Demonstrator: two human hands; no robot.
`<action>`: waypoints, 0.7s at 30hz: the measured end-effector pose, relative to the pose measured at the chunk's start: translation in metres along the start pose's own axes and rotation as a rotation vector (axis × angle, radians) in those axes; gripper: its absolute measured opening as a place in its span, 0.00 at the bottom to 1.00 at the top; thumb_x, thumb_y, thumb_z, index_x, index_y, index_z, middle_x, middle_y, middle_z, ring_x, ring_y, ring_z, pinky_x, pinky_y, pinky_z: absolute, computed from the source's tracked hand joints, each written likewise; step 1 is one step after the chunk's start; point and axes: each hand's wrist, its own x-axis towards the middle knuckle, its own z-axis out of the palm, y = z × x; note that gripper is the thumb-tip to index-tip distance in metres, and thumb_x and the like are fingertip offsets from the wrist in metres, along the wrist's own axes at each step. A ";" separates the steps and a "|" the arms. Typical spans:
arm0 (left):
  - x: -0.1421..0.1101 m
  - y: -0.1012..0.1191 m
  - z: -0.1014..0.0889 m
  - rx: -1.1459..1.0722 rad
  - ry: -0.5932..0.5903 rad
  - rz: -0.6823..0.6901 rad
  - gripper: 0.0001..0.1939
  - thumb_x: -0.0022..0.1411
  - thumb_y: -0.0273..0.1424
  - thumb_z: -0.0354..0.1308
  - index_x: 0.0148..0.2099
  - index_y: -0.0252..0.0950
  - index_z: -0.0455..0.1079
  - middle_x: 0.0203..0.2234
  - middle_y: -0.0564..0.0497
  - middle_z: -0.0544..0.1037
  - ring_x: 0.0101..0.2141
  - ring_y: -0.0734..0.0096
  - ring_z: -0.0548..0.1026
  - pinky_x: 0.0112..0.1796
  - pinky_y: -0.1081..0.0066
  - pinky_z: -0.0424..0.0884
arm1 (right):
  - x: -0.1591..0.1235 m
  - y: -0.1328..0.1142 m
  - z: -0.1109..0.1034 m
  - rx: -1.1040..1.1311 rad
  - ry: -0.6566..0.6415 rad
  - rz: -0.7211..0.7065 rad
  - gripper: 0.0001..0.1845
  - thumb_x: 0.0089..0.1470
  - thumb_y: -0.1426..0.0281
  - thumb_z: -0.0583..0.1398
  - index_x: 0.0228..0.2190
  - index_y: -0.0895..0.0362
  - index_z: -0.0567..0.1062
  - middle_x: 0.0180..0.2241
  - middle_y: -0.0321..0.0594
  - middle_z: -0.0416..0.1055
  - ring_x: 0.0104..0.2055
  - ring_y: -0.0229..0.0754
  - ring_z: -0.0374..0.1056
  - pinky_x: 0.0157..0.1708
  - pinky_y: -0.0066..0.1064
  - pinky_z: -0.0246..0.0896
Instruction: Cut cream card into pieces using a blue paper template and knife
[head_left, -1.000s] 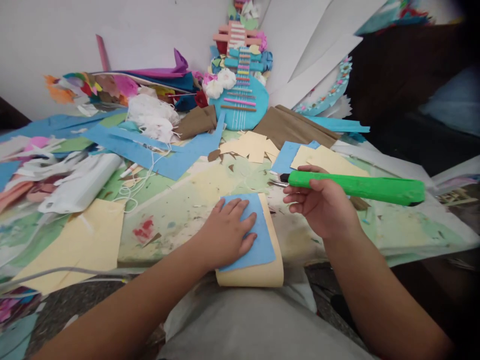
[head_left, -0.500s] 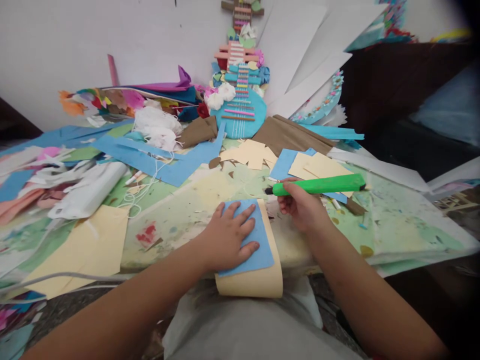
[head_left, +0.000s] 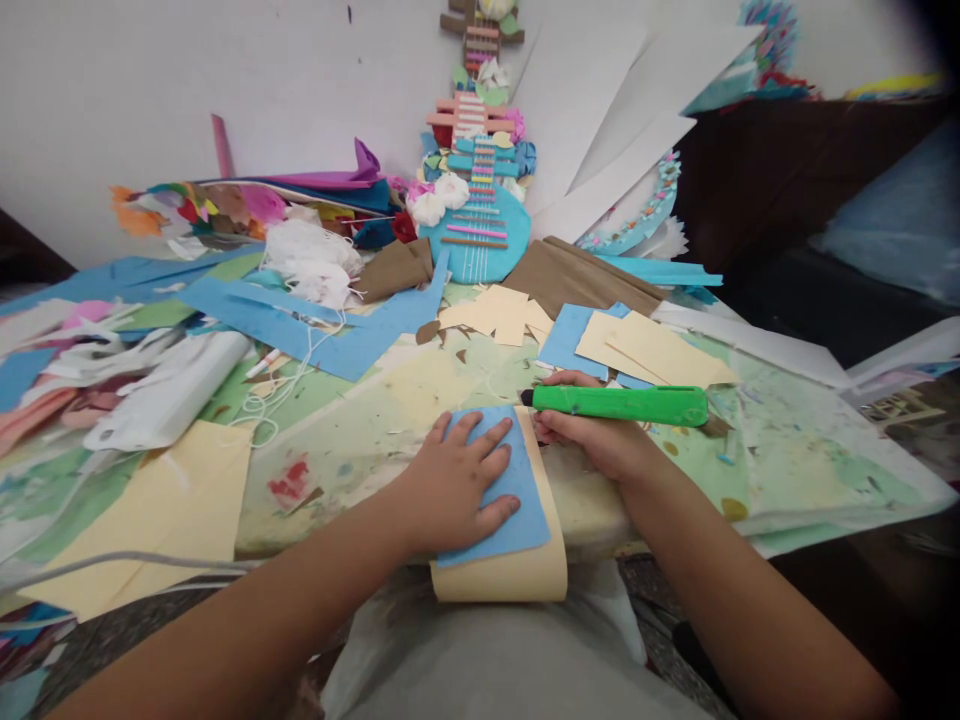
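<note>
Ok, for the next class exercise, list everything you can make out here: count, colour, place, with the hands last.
Blue sheet: one, blue, under the left hand
Cream sheet: one, cream, beneath the blue sheet, curling over the table edge
Green tool: one, green with dark tip, in the right hand
Instrument models: count unclear, blue in front, pink and brown parts above, far middle
White flowers: two, white, by the blue model
Folded brown material: two pieces, brown, flanking the model
String tangle: one, white, left of the model
Blue offcuts: several, blue, mostly left
Cream offcuts: several, cream, both sides
Table cover: one, stained pale green, beneath
Left hand: one, spread on the blue sheet
Right hand: one, gripping the green tool
</note>
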 end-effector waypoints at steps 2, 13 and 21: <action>0.000 0.000 0.001 -0.010 -0.003 -0.001 0.29 0.59 0.48 0.38 0.54 0.36 0.60 0.60 0.47 0.51 0.55 0.45 0.53 0.51 0.45 0.47 | 0.001 -0.003 0.000 -0.182 0.061 -0.087 0.19 0.40 0.65 0.62 0.36 0.53 0.64 0.23 0.30 0.67 0.23 0.35 0.65 0.27 0.31 0.63; 0.000 0.001 0.002 -0.047 0.015 -0.036 0.29 0.59 0.49 0.39 0.55 0.38 0.59 0.60 0.48 0.53 0.55 0.46 0.53 0.51 0.45 0.46 | 0.013 -0.022 0.019 -0.229 0.629 -0.223 0.18 0.37 0.55 0.62 0.19 0.58 0.69 0.15 0.30 0.58 0.18 0.31 0.55 0.18 0.25 0.51; -0.002 0.003 0.001 -0.037 0.081 -0.020 0.27 0.59 0.47 0.42 0.53 0.36 0.62 0.56 0.44 0.60 0.53 0.48 0.57 0.51 0.48 0.50 | 0.014 -0.028 0.003 0.515 0.424 -0.175 0.13 0.39 0.66 0.63 0.29 0.50 0.65 0.11 0.22 0.47 0.12 0.27 0.38 0.11 0.19 0.37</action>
